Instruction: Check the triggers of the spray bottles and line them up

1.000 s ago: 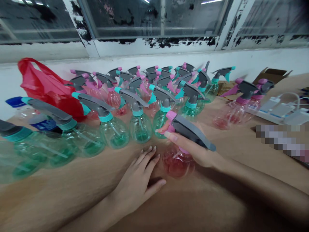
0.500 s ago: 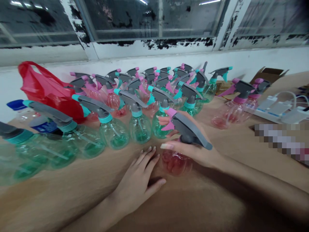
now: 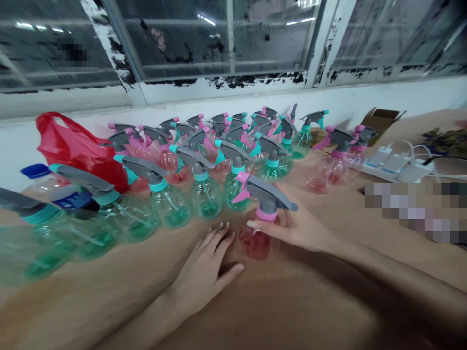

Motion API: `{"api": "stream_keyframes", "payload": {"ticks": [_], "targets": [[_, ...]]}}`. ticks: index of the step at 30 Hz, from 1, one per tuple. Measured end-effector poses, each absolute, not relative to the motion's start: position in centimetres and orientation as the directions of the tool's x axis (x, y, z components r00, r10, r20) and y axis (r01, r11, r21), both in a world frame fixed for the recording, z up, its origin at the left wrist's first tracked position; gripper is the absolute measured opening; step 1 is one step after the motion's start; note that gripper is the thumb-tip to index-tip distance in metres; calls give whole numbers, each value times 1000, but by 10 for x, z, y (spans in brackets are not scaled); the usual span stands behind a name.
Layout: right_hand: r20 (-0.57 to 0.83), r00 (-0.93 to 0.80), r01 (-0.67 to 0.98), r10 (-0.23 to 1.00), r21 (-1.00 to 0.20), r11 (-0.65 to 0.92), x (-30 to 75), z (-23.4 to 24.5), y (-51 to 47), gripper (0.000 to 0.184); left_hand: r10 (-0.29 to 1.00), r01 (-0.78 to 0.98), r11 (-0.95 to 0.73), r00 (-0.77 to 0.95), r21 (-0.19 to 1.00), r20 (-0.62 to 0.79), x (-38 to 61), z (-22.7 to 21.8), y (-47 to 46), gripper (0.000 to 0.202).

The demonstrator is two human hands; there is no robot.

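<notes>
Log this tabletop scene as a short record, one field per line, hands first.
left hand: the left hand lies palm down on the table, fingers spread
right hand: the right hand has thumb and fingers around the pink spray bottle, below its collar
held bottle: upright, nozzle pointing to the picture's left, reddish body
front row: green spray bottles with teal collars
far left: red plastic bag, blue-capped bottle
far right: open cardboard box, white power strip

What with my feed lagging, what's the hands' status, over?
Right hand around pink-collared spray bottle, bottle upright. Left hand spread palm down on table, holding nothing. Teal-collared bottles close beyond.
</notes>
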State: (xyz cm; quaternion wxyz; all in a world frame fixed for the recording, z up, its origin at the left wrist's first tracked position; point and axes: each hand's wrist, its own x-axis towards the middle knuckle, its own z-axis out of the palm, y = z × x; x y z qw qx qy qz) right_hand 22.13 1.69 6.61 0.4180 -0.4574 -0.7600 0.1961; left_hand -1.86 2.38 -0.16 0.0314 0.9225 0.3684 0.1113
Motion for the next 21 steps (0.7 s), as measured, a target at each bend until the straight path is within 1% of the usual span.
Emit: {"api": "stream_keyframes", "payload": {"ticks": [2, 5, 7, 10, 13, 16, 18, 21], "targets": [[447, -231, 546, 864, -675, 496, 226, 65, 14, 25, 679, 666, -733, 705, 140, 205, -16, 0, 24, 51], [430, -257, 534, 865, -683, 498, 234, 69, 9, 31, 664, 648, -747, 711, 149, 231, -8, 2, 24, 42], [409, -270, 531, 872, -692, 489, 243, 74, 4, 34, 650, 634, -759, 722, 149, 238, -2, 2, 22, 40], [408, -265, 554, 874, -677, 484, 265, 80, -6, 31, 629, 614, -776, 734, 143, 256, 9, 1, 22, 39], [414, -190, 623, 890, -650, 435, 299, 77, -10, 33, 619, 602, -784, 741, 150, 258, 20, 1, 25, 37], [408, -56, 656, 911, -673, 341, 337, 64, 2, 36, 607, 586, -794, 751, 162, 259, 35, 1, 31, 36], [428, 3, 670, 904, -672, 316, 356, 55, 16, 36, 590, 566, -807, 762, 168, 266, 46, -1, 36, 35], [435, 23, 666, 900, -678, 311, 369, 49, 42, 37, 563, 535, -826, 781, 175, 271, 63, -3, 41, 34]]}}
